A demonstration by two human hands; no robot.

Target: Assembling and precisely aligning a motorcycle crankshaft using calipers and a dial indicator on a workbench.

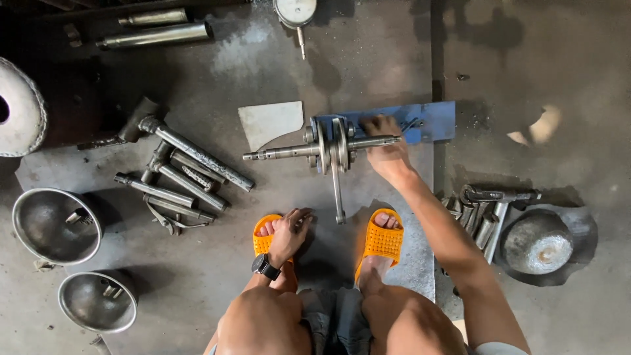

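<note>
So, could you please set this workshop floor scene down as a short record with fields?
Setting: grey metal floor plate, person squatting in orange sandals
Right hand: gripping the right shaft end of a grey steel crankshaft
Crankshaft: lies across a blue flat metal bar, connecting rod pointing toward the feet
Left hand: resting on the left foot, black wristwatch on the wrist
Left side: steel shafts, two metal bowls
Top: round dial gauge
</note>
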